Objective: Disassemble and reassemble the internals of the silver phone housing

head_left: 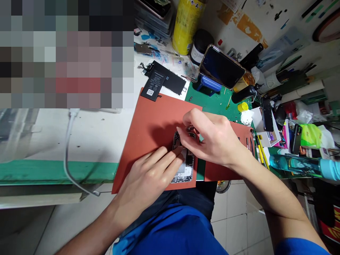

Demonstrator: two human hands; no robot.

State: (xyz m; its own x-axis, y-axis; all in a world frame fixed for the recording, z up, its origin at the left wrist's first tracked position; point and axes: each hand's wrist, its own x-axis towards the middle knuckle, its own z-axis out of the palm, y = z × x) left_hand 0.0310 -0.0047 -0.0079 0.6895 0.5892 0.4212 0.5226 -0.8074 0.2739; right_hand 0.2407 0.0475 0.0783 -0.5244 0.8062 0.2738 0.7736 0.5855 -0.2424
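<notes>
An opened phone body (182,174) lies on an orange-red mat (159,117), its inner parts and silver lower section showing. My left hand (154,170) rests over its left side, fingers stretched out and fingertips touching the inside. At the phone's top end, my right hand (209,136) is bent in a pinch, thumb and forefinger close together. Whatever lies between those fingertips is too small and shaded to make out. A black phone battery (154,85) lies at the mat's far edge, partly over a black flat panel (174,84) with a connector cable.
A phone (222,66) leans on a blue stand (208,85) behind the mat. Further back stand a yellow can (187,26) and a black jar (201,46). Rightward are a white box (268,136), pens (261,152) and a blue bottle (302,165). A white cable (66,152) hangs left.
</notes>
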